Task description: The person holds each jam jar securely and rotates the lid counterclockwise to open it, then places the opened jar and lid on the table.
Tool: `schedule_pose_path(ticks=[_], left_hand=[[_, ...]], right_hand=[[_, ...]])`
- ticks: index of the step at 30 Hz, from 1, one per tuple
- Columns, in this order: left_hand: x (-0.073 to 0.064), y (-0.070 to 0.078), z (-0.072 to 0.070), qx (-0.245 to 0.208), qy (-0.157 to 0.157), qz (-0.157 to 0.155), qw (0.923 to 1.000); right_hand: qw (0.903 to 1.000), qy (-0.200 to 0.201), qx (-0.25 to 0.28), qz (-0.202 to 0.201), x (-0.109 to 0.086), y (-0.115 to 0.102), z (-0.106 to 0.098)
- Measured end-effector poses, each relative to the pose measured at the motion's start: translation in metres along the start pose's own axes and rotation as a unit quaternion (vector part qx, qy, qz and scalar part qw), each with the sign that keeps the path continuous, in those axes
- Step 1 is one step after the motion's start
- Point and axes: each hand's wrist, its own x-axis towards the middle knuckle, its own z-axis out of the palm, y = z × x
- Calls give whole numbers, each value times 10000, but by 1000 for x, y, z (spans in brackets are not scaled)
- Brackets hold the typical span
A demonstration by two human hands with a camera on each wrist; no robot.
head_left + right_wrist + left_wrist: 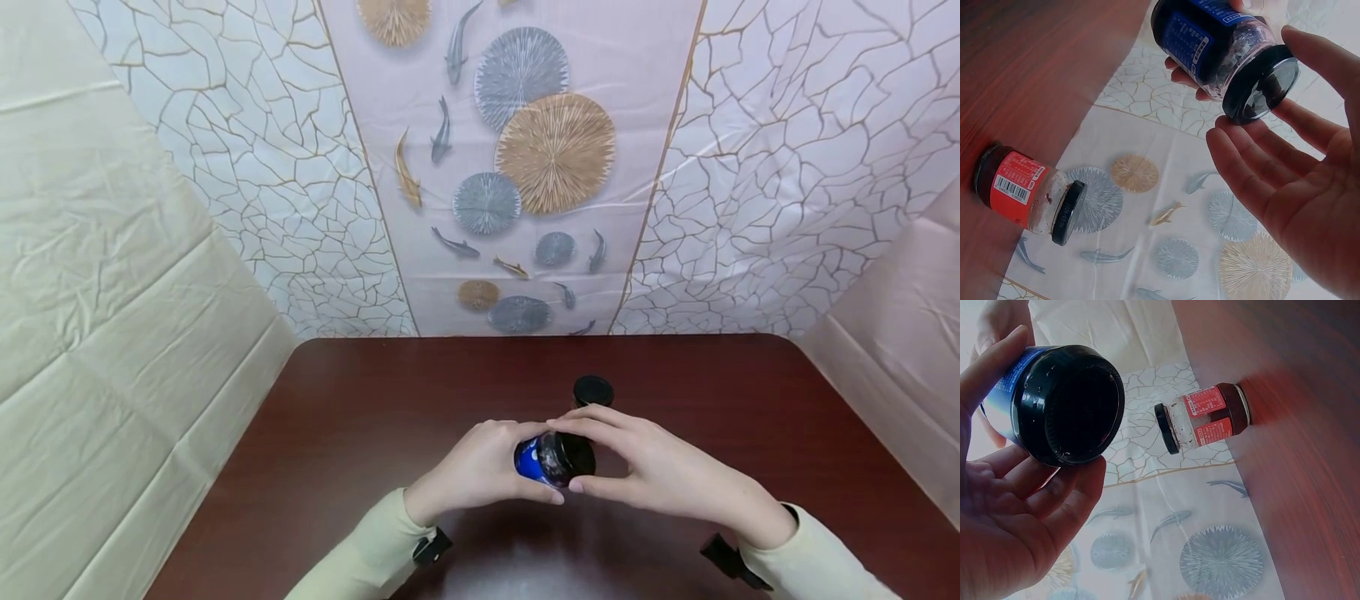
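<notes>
From my remote station I am seeing, nearest, a person's two pale sleeves (pixel 363 546) coming up from the bottom edge, a black wrist strap (pixel 432 547) showing at the left cuff and another at the right. Beyond the cuffs, the left grip (pixel 483 467), a bare hand, is clamping round the body of a blue-labelled jar (pixel 530 460), its thumb lying on one side and its fingers curling along the other. The right grip (pixel 652 467) is pinching the jar's black lid (pixel 577 456) between thumb and fingertips. The jar is tilting on its side above the tabletop (pixel 337 417), between the two hands, its lid pointing toward the person's right.

Just past the right fingers, a red-labelled jar (pixel 1010 187) is standing upright on the dark reddish-brown tabletop, wearing a dark cap (pixel 593 389); my right wrist view is showing a barcode on its label. Farthest off, a patterned cloth (pixel 420 83) is hanging behind the tabletop, displaying fish and round gold and grey-blue motifs between white panels of cracked lines.
</notes>
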Motion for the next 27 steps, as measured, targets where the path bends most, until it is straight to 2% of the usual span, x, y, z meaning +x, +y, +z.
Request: schedule_pose_path(ticks=[18,27], left_hand=[[-2,-3,1,-80,40,22,10000],[-3,-2,1,-70,35,10,10000]], right_hand=[[9999,29,91,-43,1,-1,2],[9999,-95,-36,36,1,0,2]])
